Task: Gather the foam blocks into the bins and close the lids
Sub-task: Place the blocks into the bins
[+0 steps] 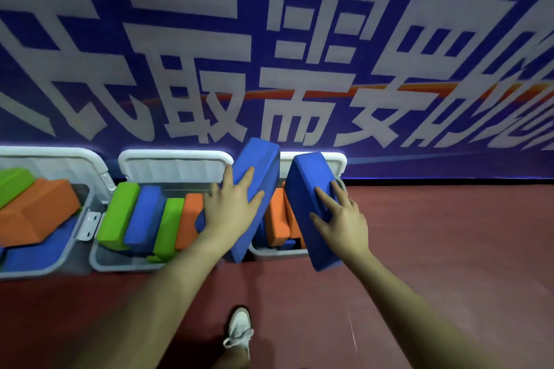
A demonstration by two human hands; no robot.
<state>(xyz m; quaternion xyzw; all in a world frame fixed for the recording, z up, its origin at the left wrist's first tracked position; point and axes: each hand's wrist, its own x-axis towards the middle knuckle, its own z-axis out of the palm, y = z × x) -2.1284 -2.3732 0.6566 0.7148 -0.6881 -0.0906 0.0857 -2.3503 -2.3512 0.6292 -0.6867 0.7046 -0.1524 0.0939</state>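
Note:
Three clear bins with raised white lids stand along the wall. My left hand (230, 207) grips a tilted blue foam block (259, 165) between the middle bin (120, 263) and the right bin (275, 255). My right hand (341, 219) grips a second blue foam block (302, 189) tilted over the right bin's front right edge. The middle bin holds green, blue and orange blocks (144, 216) standing on edge. Orange blocks (278, 216) sit in the right bin. In the left bin (60, 263) lie green, orange and blue blocks (36, 213).
A blue wall banner (269, 54) with large white characters rises right behind the bins. The floor (434, 234) is red-brown and stretches open to the right. My white shoe (239, 328) is at the bottom centre, behind the hands.

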